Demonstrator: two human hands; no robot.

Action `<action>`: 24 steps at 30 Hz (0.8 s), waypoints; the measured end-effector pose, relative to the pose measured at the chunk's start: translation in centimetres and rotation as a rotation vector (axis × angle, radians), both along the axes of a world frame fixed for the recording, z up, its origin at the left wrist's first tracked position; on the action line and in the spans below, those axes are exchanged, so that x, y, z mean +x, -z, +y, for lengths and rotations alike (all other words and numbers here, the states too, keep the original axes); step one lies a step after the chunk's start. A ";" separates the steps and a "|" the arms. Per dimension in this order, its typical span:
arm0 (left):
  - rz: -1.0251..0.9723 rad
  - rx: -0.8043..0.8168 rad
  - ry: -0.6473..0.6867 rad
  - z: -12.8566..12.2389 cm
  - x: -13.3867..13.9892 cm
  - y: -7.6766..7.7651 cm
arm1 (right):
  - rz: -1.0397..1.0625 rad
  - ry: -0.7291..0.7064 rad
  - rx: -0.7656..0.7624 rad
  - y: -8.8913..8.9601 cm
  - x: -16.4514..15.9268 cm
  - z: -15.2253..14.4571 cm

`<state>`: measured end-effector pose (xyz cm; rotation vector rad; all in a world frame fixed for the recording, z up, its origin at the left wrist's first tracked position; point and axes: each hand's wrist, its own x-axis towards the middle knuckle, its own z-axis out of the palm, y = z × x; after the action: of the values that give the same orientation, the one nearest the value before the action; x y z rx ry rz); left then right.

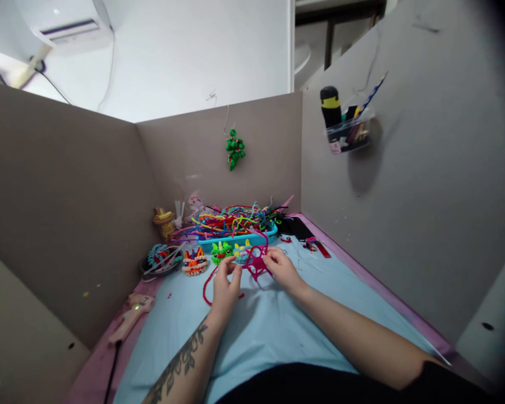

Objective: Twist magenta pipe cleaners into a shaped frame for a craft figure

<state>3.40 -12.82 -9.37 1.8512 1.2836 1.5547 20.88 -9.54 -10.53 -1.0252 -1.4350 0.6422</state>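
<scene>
Between my two hands, above the light blue cloth, is a magenta pipe-cleaner shape with loops and points and a loose end curving upward. My left hand pinches its left side between thumb and fingertips. On the other side, my right hand has its fingers closed on the right edge. A red pipe cleaner lies curved on the cloth, partly behind my left hand. Just beyond my hands sit small pipe-cleaner figures: an orange and white one, a green one and a blue and yellow one, partly covered.
A blue tray piled with colourful pipe cleaners stands at the back. To the left are a dark bowl and a pink glue gun with a cord. Grey panels enclose the table. A clear holder hangs at the right.
</scene>
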 end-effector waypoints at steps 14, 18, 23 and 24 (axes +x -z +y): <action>-0.214 -0.210 0.247 -0.7 1.2 -0.1 | -0.009 -0.048 0.062 -0.3 -1.6 -1.9; -0.260 -0.241 0.246 -0.6 1.3 -0.2 | -0.015 -0.057 0.051 -0.5 -1.7 -2.1; -0.269 -0.265 0.255 -0.8 1.5 -0.6 | -0.020 -0.091 0.041 -0.7 -1.8 -2.3; -0.268 -0.270 0.251 -0.8 1.5 -0.7 | -0.024 -0.095 0.038 -0.7 -1.8 -2.3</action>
<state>4.89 -13.64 -8.66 1.5125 1.0372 1.3657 19.08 -11.85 -9.80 -0.9425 -1.5185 0.6712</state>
